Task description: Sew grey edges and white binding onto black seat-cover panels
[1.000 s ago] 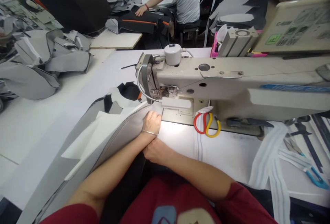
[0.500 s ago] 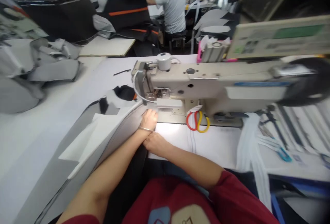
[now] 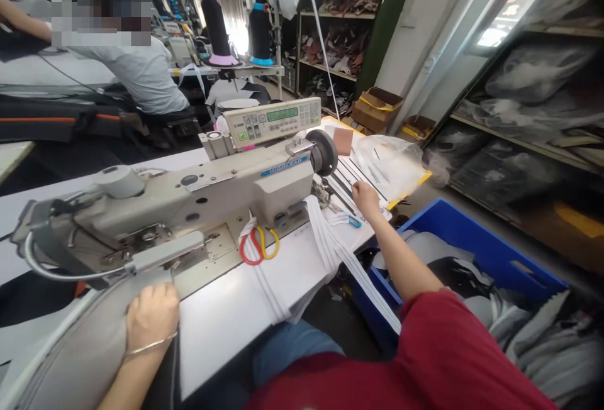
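Note:
My left hand [image 3: 151, 317] rests on grey fabric [image 3: 80, 347] just in front of the needle area of a beige sewing machine [image 3: 189, 202]; its fingers are curled down on the cloth. My right hand [image 3: 365, 197] is stretched out to the right end of the table, past the machine's handwheel [image 3: 324, 152], over dark strips and tools [image 3: 344, 177]. Its fingers are hidden, so I cannot see whether it holds anything. White webbing straps [image 3: 330, 246] hang over the table edge between my hands.
Red and yellow scissors [image 3: 257, 245] lie at the machine base. A control panel [image 3: 274, 121] sits on top. A blue bin [image 3: 476, 259] of grey pieces stands on the floor at right. Another person [image 3: 132, 70] sits behind, shelves beyond.
My head has turned right. My right hand left the table's front edge beside my left wrist and reached far right past the handwheel. My left hand stayed on the grey fabric.

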`<state>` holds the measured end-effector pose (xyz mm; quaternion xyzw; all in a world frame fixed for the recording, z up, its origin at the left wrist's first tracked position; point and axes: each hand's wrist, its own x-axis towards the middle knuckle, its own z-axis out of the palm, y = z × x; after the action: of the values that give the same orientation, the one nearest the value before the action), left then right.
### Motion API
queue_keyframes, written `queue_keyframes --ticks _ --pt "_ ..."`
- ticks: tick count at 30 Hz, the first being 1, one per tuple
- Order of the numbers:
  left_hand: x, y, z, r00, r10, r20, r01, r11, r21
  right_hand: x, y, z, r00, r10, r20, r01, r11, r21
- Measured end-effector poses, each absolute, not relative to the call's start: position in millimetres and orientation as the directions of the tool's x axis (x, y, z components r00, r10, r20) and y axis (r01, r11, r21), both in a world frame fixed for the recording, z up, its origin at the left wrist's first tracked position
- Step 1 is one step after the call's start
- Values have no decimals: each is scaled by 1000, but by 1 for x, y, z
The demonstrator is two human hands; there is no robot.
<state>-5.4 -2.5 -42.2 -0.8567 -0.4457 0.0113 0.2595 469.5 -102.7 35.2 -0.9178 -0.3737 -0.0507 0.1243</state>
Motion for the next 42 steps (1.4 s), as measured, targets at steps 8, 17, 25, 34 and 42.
queue_keyframes --ticks 8,17,25,34,42 --pt "-8 0 -49 610 746 266 763 -464 -450 486 -86 -2 673 740 -8 734 -669 -122" --pt "-8 0 -49 604 738 301 775 -454 -440 477 -54 0 706 699 -117 696 -715 -67" --pt "-9 1 -51 594 733 330 789 -452 -416 480 -48 11 757 648 -90 620 -754 -216" --pt "-2 2 -45 562 774 291 817 -465 -342 482 -82 60 819 538 200 522 -551 -651" --pt "13 -24 -16 377 866 328 913 -288 -287 298 -99 31 206 926 315 98 301 -948"
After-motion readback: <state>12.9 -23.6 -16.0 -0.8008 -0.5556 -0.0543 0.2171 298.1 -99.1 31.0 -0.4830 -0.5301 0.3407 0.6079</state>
